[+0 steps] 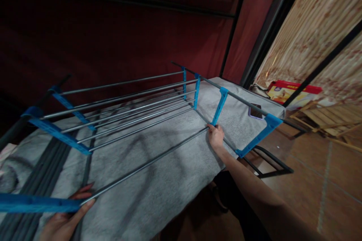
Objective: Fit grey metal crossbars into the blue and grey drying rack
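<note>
A partly joined rack frame of grey metal tubes and blue plastic brackets lies across a grey blanket (pixel 169 173). One long metal tube (pixel 149 162) spans between my two hands. At its near left end, my left hand (pixel 70 211) has its fingers around the tube where it meets a blue bracket (pixel 36 202). My right hand (pixel 216 135) grips the tube's far end, against the foot of another blue bracket (pixel 220 105). Several parallel tubes (pixel 135 101) sit between brackets behind. A further blue bracket (pixel 258 135) stands at the right end of the frame.
Loose dark tubes (pixel 42 173) lie bundled on the blanket at left. A phone (pixel 256 111) rests near the bed's right end. Black metal posts (pixel 232 37) surround the bed. On the tiled floor are a red and yellow box (pixel 294 92) and a wooden folding piece (pixel 330 118).
</note>
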`<move>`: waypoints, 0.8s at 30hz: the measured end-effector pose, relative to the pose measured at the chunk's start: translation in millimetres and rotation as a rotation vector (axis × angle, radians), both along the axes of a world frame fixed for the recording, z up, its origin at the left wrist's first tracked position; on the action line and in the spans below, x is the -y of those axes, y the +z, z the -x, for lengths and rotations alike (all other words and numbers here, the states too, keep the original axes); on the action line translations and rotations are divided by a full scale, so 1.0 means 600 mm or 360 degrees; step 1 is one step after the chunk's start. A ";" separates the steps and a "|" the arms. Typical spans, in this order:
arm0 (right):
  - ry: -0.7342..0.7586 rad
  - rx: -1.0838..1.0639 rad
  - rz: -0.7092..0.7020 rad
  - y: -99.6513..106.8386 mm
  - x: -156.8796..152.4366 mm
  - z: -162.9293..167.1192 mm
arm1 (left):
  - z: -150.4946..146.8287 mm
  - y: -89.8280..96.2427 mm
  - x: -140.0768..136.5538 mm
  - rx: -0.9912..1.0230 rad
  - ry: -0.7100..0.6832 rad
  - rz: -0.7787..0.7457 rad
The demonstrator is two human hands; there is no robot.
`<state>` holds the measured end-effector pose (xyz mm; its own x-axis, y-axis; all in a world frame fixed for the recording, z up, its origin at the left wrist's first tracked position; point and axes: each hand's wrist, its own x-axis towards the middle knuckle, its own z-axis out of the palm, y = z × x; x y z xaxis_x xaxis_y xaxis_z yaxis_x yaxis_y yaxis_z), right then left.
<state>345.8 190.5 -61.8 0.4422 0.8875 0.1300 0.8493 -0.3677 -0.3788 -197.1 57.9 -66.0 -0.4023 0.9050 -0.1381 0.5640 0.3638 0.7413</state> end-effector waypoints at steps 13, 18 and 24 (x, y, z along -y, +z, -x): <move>0.0052 -0.0038 -0.0043 0.009 0.014 0.008 | -0.056 0.031 0.023 0.0234 0.0125 -0.0201; 0.0080 -0.0036 -0.0186 -0.020 0.007 -0.013 | -0.068 0.015 0.021 0.0266 0.0356 -0.0407; -0.0034 -0.0426 -0.0263 -0.020 0.013 -0.032 | -0.069 0.011 0.024 0.0451 0.0418 -0.0432</move>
<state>364.9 182.9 -73.6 0.4987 0.8540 0.1483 0.7040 -0.2993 -0.6441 -155.8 43.5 -59.6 -0.6030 0.7963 -0.0479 0.2406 0.2388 0.9408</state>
